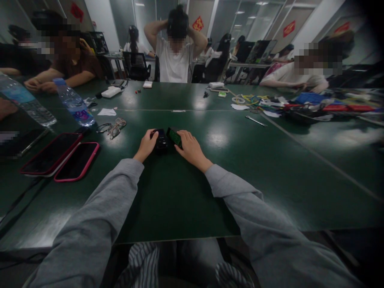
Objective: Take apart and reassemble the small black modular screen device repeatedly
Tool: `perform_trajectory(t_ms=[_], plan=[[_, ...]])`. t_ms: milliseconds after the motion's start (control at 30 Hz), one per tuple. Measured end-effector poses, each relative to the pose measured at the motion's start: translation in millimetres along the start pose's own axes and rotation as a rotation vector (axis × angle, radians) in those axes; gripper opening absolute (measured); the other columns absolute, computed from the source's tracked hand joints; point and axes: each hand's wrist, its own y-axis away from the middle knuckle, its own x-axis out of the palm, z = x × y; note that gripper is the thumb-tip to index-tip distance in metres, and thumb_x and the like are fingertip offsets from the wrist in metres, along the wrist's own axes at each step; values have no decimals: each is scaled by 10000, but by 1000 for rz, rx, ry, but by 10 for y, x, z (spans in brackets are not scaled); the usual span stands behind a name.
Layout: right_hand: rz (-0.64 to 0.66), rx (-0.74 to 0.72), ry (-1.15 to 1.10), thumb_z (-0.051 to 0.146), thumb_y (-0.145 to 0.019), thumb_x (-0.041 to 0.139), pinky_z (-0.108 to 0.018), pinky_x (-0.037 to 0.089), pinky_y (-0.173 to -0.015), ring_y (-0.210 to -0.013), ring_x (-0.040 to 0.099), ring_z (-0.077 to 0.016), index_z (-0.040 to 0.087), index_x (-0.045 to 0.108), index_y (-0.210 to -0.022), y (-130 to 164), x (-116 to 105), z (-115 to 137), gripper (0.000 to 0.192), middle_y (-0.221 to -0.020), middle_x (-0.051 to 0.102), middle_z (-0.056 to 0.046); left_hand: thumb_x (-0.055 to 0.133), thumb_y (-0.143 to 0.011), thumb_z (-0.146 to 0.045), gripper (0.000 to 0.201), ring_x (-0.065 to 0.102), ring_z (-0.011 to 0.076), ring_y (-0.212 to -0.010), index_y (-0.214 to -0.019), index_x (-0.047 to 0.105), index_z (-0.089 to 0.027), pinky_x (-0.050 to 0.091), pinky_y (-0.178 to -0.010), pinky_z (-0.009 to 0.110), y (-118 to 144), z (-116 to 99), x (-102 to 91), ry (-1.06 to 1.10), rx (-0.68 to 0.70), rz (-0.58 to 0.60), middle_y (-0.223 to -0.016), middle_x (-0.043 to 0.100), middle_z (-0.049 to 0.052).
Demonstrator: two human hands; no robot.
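Note:
Both my hands are over the middle of the dark green table [180, 192]. My left hand [147, 144] is closed on the left side of a small black device [161, 139] with light marks like buttons on its face. Its thumb lies on the upper edge. My right hand [190, 147] grips a thin dark rectangular piece [174, 137] with a greenish patterned face, tilted toward the device. A narrow gap seems to lie between the two pieces. The fingers under each piece are hidden.
Left of my hands lie eyeglasses [116, 129], a pink-edged phone [78, 162], a larger red-edged device [52, 154] and a water bottle [75, 104]. A wrench [256, 121] and tangled cables [300, 106] are at the right. Several people sit around the table.

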Motion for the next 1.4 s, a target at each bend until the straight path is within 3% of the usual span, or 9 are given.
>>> perform_trajectory(t_ms=[133,333,433,600,800,1033,1233,1400], plan=[[-21,-8,-59,243,-904,626,-535,498,-1052,-1320,472,-348,116,393,-1427,21,60,-52,586,-1408,479,-204,542,-933,-451,389,646,255,-1121,-1208,605,-184,481,-1029,442,1,2,-1,0,2,9,-1200,680,113],[-3,42,-265,365,-851,733,-575,385,-1179,-1436,378,-365,149,249,-1529,35,209,-156,860,-1476,384,-225,539,-929,-411,331,647,234,-1117,-1167,618,-195,467,-1049,413,-6,3,18,-19,33,-26,-1172,691,98],[-4,97,-345,432,-886,690,-580,399,-1165,-1417,419,-362,162,268,-1530,33,230,-174,816,-1484,394,-223,540,-927,-410,326,650,234,-1114,-1159,620,-195,474,-1041,413,-6,2,22,-10,36,-22,-1172,693,101],[-41,242,-423,351,-838,738,-529,485,-1081,-1251,583,-322,171,444,-1426,6,198,-212,682,-1351,571,-171,551,-921,-432,352,652,247,-1117,-1171,620,-195,480,-1033,426,-11,6,26,-12,17,-12,-1175,695,104],[-55,289,-350,310,-849,731,-514,498,-1073,-1253,588,-321,150,455,-1434,2,112,-221,667,-1368,579,-175,546,-929,-448,350,642,239,-1139,-1187,619,-224,466,-1050,422,-8,-8,23,-20,-14,-1,-1197,689,77],[-29,112,59,66,-888,555,-587,408,-1150,-1426,409,-375,103,368,-1513,8,-6,-196,653,-1540,402,-227,549,-932,-457,361,639,257,-1140,-1194,618,-219,462,-1054,451,10,-27,12,-26,-14,1,-1203,684,89],[28,26,100,137,-906,628,-561,410,-1155,-1420,421,-367,95,375,-1511,-19,-18,-131,657,-1555,389,-226,547,-930,-461,377,644,248,-1129,-1204,615,-212,473,-1046,445,-16,10,15,-22,-18,7,-1195,685,87],[30,-53,90,195,-957,576,-543,348,-1196,-1438,400,-331,96,435,-1475,-14,-63,-95,545,-1551,413,-193,547,-929,-455,366,647,244,-1125,-1187,617,-205,479,-1042,438,-46,56,31,-14,2,-2,-1185,688,90]])
